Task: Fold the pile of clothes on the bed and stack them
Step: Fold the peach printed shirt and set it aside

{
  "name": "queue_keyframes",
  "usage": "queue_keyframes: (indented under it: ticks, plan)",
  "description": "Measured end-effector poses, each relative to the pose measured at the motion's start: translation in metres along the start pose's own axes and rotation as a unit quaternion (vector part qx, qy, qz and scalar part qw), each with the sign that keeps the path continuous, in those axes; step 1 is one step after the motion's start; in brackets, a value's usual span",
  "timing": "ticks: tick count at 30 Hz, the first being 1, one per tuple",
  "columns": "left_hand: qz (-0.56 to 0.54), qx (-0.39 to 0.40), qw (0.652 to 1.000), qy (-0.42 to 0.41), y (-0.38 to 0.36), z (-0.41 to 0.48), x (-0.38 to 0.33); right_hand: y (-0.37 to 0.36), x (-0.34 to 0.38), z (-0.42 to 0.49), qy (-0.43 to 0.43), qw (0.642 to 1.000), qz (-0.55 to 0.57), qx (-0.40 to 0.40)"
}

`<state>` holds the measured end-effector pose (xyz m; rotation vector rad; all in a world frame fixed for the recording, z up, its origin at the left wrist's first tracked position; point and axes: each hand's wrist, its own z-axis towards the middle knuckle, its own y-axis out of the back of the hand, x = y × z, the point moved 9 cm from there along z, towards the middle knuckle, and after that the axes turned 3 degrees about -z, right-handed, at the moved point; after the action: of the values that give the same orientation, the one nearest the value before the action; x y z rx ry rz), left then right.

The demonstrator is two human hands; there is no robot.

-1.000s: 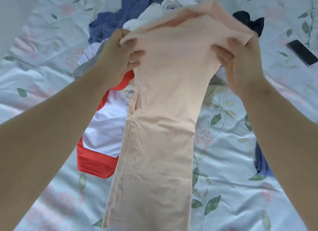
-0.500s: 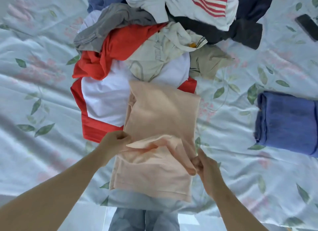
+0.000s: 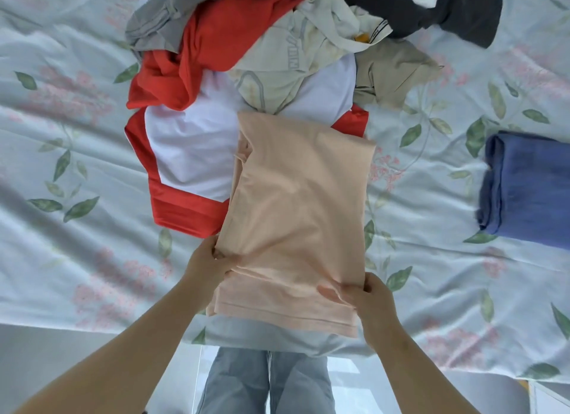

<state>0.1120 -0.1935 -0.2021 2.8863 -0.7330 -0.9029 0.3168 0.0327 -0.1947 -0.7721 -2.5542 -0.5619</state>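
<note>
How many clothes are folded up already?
2: the peach cotton garment in the middle, and the blue knit garment to its right. More may lie out of view.

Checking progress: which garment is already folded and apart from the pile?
The blue garment at right, alone on the sheet. The peach garment is held by left hand and right hand; the pile lies crumpled.

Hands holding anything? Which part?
Both hold the folded peach garment at its near end: left hand pinches the left edge, right hand grips the right edge, thumb on top.
</note>
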Motion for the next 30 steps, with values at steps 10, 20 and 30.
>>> queue_keyframes:
  ticks: [10, 20, 30]
  plan:
    - [0.052, -0.054, 0.997, 0.021, -0.009, -0.006, 0.014, -0.004, -0.024, 0.008, -0.036, 0.999, 0.015, 0.002]
    - [0.285, -0.14, 0.948, -0.015, -0.005, 0.003, -0.024, 0.013, 0.006, 0.019, 0.01, 0.994, -0.058, -0.093]
    - [0.197, -0.15, 0.961, -0.124, -0.041, 0.067, -0.157, 0.008, 0.182, 0.111, 0.135, 0.988, 0.043, -0.067]
